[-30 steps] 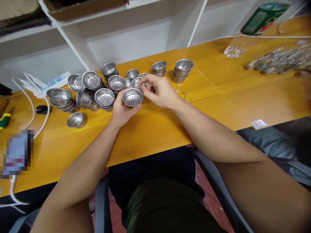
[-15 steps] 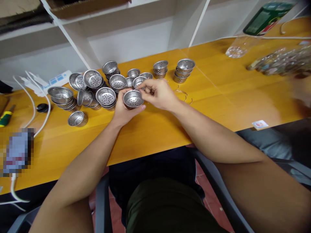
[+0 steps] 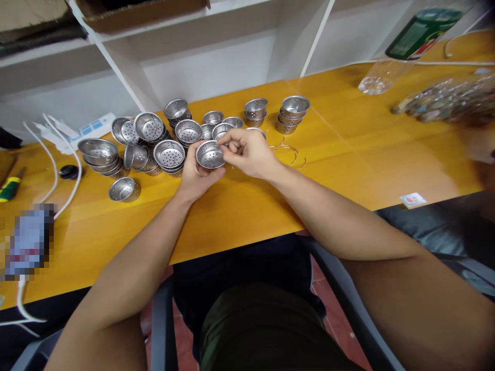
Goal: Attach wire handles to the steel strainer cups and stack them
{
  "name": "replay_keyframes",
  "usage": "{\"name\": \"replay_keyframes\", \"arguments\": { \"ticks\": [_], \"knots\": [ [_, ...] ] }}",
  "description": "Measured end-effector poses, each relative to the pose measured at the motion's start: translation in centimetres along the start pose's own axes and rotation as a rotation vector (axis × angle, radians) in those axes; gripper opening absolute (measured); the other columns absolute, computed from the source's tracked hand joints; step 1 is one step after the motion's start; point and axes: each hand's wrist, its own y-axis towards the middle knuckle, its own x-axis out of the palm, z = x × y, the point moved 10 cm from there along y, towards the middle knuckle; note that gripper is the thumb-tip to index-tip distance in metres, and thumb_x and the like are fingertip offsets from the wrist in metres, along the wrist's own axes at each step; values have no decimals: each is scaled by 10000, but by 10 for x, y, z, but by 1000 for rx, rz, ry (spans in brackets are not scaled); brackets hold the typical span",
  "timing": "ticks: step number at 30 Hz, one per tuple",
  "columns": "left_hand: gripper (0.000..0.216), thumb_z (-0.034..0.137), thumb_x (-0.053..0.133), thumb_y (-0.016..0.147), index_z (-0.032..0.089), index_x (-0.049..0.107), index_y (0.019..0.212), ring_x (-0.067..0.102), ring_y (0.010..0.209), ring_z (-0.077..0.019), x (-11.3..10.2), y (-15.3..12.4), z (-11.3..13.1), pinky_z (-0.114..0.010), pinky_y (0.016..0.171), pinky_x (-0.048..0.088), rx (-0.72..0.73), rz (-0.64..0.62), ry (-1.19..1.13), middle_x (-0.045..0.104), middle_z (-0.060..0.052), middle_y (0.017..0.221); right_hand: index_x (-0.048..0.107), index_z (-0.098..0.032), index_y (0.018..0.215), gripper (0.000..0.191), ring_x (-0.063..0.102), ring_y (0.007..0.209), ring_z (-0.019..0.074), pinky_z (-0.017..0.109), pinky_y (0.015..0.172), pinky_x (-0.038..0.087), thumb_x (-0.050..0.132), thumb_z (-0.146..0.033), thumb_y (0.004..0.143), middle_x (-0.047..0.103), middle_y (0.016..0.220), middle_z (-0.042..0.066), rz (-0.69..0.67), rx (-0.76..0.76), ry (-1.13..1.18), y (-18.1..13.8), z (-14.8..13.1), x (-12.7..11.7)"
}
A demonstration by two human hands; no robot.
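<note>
A small perforated metal cup (image 3: 210,155) is held above the table, its mouth tilted toward me. My left hand (image 3: 195,175) wraps round its left side and underside. At the cup's right rim is my right hand (image 3: 249,152), thumb and fingertips pinched together; whatever lies between them is too small to make out. Just left of my left hand stands a stack of similar perforated cups (image 3: 169,154). Thin curved wire pieces (image 3: 288,153) lie on the table to the right of my right hand.
More stacked cups (image 3: 294,111) stand along the back, and a single cup (image 3: 124,189) sits at front left. White cables, a power strip (image 3: 93,127) and a phone-like blurred object lie left. A plastic bottle (image 3: 406,46) and clear-wrapped items (image 3: 448,100) are at right, near another person.
The cup has shifted slightly left and up in my left hand, tilting a little. My right hand's pinch stays at its rim. At far right, the other person's blurred hand has moved.
</note>
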Motion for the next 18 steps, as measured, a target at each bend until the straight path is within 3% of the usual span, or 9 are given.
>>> {"name": "replay_keyframes", "arguments": {
  "ticks": [3, 11, 18],
  "knots": [
    [933, 711, 1157, 880, 338, 626, 1550, 884, 1321, -273, 4, 0, 1, -442, 1179, 745, -1, 4, 43, 824, -76, 1474, 789, -223, 1087, 64, 433, 654, 159, 352, 709, 381, 741, -182, 1076, 456, 687, -82, 8, 32, -67, 0, 0, -3],
    [902, 749, 1121, 908, 319, 681, 1568, 878, 1380, -286, 12, 2, 6, -447, 1182, 758, 4, -57, 70, 836, -108, 1535, 817, -217, 1053, 114, 467, 697, 169, 370, 743, 394, 766, -117, 1037, 505, 680, -73, -11, 108, -285, 1, -5, -12],
    [912, 789, 1078, 936, 321, 656, 1595, 873, 1409, -289, 14, 0, 10, -437, 1183, 759, 28, -34, 118, 826, -122, 1560, 808, -226, 1055, 126, 447, 667, 177, 378, 728, 393, 788, -102, 1049, 498, 669, -75, 18, 86, -264, 1, -1, -11]
  ]
}}
